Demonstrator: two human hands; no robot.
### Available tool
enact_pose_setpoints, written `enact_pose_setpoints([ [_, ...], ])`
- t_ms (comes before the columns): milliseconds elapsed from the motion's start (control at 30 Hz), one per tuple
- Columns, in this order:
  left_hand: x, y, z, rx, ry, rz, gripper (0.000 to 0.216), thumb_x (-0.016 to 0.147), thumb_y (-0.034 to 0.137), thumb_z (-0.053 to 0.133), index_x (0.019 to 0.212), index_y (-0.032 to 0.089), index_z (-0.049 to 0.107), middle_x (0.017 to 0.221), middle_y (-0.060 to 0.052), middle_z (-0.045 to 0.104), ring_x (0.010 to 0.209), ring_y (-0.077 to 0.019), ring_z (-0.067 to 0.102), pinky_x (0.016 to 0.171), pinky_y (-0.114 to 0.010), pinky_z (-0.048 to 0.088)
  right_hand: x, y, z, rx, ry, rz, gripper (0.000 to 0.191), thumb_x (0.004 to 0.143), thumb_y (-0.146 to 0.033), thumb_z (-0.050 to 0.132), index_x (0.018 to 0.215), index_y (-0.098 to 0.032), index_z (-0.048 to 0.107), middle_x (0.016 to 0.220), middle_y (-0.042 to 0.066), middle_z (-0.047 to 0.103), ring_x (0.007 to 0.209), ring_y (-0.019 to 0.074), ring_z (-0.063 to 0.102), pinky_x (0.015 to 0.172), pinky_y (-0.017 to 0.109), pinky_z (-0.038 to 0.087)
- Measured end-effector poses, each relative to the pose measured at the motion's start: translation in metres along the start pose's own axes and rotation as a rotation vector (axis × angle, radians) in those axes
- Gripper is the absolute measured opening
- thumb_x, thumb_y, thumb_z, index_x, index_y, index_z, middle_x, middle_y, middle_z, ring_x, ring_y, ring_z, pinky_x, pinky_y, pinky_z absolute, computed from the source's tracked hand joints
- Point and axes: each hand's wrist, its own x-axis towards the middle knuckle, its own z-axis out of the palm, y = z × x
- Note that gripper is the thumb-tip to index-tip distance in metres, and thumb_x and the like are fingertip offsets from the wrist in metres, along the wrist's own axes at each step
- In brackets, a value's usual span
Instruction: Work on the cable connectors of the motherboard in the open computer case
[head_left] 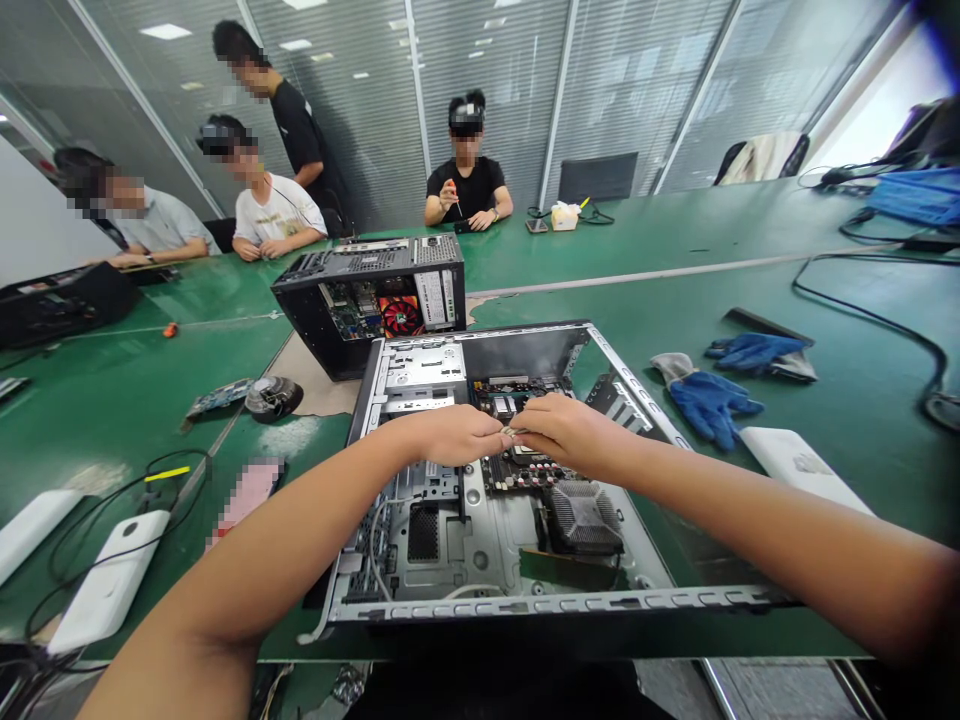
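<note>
Green table [847, 345], open computer case [555, 604] lying flat, second case [315, 330] behind, blue gloves [709, 405], white blocks [112, 580]

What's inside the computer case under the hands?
A circuit board, grey heatsink and pale cable. What the left hand and right hand cover on the board is hidden.

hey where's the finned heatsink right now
In the head view, the heatsink lies inside the open computer case, right of centre, between the motherboard and the case's near edge.
</note>
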Motion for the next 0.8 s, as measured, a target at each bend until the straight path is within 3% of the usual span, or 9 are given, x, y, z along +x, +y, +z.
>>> enact_pose_setpoints([
  [333, 0.0, 0.0, 0.001, 0.183, 0.002, -0.047, 0.037, 0.096, 0.04, 0.033, 0.087, 0.018, 0.061, 0.077, -0.004, 0.064, 0.062, -0.0157, 0.053, 0.057, -0.028, 0.032, 0.002, -0.004, -0.002, -0.072, -0.128, 0.01, 0.026, 0.094, -0.024, 0.044, 0.086, -0.013, 0.066, 0.074, 0.008, 0.065, 0.069, 0.018, 0.057, 0.069, 0.033, 0.038],
  [500, -0.001, 0.002, 0.002, 0.222, 0.014, -0.068, 0.037, 0.095, 0.042, 0.035, 0.086, 0.02, 0.063, 0.076, -0.005, 0.065, 0.062, -0.0168, 0.053, 0.054, -0.028, 0.03, 0.004, -0.008, -0.01, 0.125, -0.169, 0.075, 0.03, 0.096, -0.026, 0.041, 0.084, -0.015, 0.066, 0.076, 0.006, 0.066, 0.07, 0.0161, 0.058, 0.065, 0.028, 0.038],
  [633, -0.001, 0.004, 0.001, 0.234, 0.018, -0.073, 0.041, 0.096, 0.041, 0.03, 0.086, 0.018, 0.062, 0.075, -0.006, 0.064, 0.059, -0.0157, 0.051, 0.054, -0.029, 0.029, 0.003, -0.004, -0.008, 0.177, -0.15, 0.125, 0.028, 0.095, -0.028, 0.042, 0.085, -0.017, 0.066, 0.075, 0.005, 0.067, 0.068, 0.0157, 0.058, 0.062, 0.028, 0.038],
  [800, -0.001, 0.002, 0.0, 0.214, 0.001, -0.037, 0.042, 0.098, 0.039, 0.027, 0.086, 0.017, 0.06, 0.075, -0.005, 0.064, 0.06, -0.0154, 0.052, 0.056, -0.029, 0.031, -0.002, -0.001, 0.0, 0.016, -0.078, 0.058, 0.019, 0.092, -0.028, 0.048, 0.094, -0.016, 0.063, 0.087, 0.009, 0.067, 0.082, 0.0219, 0.061, 0.073, 0.033, 0.042],
])
